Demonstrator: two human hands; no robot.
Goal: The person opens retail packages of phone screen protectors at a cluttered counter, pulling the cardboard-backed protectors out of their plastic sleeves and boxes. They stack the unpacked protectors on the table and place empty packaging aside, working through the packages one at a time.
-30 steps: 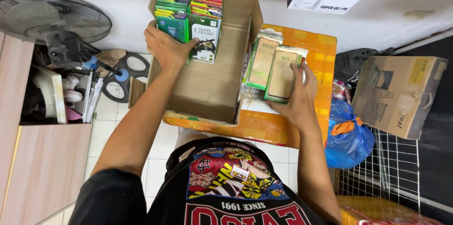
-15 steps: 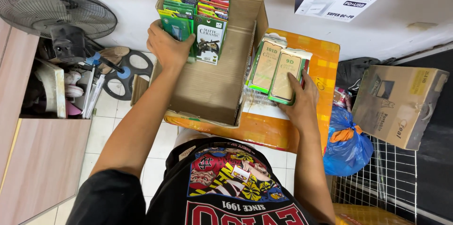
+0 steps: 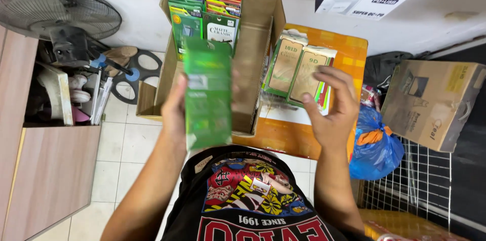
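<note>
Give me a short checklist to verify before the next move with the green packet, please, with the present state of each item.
1. Left hand holds the green packet: ok, though the packet is blurred.
2. Right hand free: ok, it is open above the tan packets and holds nothing.
3. Room in the cardboard box: ok, the near part is bare; packets stand in rows at the far end.
4. Tan packets resting steady on the orange table: cannot tell.
5. Number of packets in the left hand, one or several: cannot tell, blur.

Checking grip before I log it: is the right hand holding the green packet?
No, the left hand holds the green packet; the right hand is open.
</note>
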